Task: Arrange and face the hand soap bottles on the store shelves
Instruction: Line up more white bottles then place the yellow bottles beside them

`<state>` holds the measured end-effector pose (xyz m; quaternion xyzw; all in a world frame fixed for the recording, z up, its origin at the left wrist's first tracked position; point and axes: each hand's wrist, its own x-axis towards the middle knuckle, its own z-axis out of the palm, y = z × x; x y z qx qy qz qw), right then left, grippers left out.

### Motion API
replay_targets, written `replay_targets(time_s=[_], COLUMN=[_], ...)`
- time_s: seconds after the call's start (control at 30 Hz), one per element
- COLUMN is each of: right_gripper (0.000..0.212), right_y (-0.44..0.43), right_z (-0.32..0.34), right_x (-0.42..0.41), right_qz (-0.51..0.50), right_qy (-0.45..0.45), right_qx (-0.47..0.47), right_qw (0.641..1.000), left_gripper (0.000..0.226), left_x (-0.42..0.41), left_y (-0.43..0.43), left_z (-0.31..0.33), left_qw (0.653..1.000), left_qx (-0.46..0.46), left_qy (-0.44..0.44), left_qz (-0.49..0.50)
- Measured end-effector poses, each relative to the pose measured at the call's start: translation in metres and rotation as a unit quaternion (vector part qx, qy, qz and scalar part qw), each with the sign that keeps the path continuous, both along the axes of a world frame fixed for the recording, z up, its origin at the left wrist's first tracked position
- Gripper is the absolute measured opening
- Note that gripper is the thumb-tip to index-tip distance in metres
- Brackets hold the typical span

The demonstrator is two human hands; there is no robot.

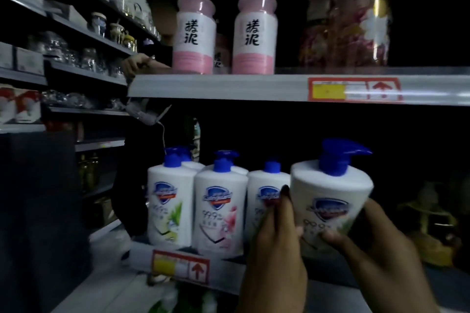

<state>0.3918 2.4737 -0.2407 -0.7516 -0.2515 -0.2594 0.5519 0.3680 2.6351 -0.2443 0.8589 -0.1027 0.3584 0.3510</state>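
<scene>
**Inspector:** Where does the bottle stand?

**Observer:** The held bottle (330, 193) is at the right end of the lower shelf (229, 270), just beside the three front-row bottles (220, 211). It leans a little, label outward. Its base is hidden behind the hands, so I cannot tell whether it rests on the shelf.

**Inspector:** The hands?

**Observer:** Both grip it. The left hand (274, 244) lies up its left flank with the thumb on the front. The right hand (381, 244) wraps the lower right side, thumb across the label.

**Inspector:** Handling?

**Observer:** In my judgement it is stiff plastic, smooth and likely slippery, fairly heavy if full, and not fragile. The body is the place to hold, low and on both sides. The blue pump head (338, 157) points right. I would not lift or turn by it, since it may swivel.

**Inspector:** Contents?

**Observer:** Not observable. The walls are opaque white, so the fill level cannot be told. More bottles stand behind the front row. On the upper shelf (229, 86) two pink jars (194, 33) stand apart, lidded, their contents likewise unseen.
</scene>
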Motion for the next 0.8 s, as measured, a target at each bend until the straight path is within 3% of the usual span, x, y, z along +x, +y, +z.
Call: replay_targets(time_s=[0.03,0.3,0.57,0.63,0.7,0.8], right_gripper=[0.065,0.057,0.045,0.042,0.048,0.078], right_y=[0.013,0.056,0.055,0.054,0.053,0.055], right_z=[-0.002,-0.023,-0.02,-0.017,-0.018,-0.015], right_x=[-0.002,0.009,0.015,0.017,0.019,0.015], right_qz=[-0.045,-0.029,-0.008,0.007,0.011,0.036], right_qy=[0.001,0.009,0.041,0.054,0.06,0.053], right_qx=[-0.013,-0.046,-0.092,-0.099,-0.113,-0.126], right_qw=[0.999,0.998,0.995,0.994,0.992,0.99], left_gripper=[0.077,0.071,0.084,0.087,0.083,0.068], left_x=[-0.005,-0.004,-0.011,-0.008,-0.008,-0.017], left_y=[-0.004,0.03,0.031,0.036,0.038,0.054], left_z=[-0.013,-0.024,-0.037,-0.044,-0.05,-0.046], left_qw=[1.0,0.997,0.987,0.984,0.983,0.981], left_qx=[-0.001,0.032,0.084,0.09,0.087,0.035], left_qy=[-0.006,0.002,0.026,-0.008,-0.038,-0.122], left_qz=[-0.007,0.074,0.134,0.156,0.156,0.147])
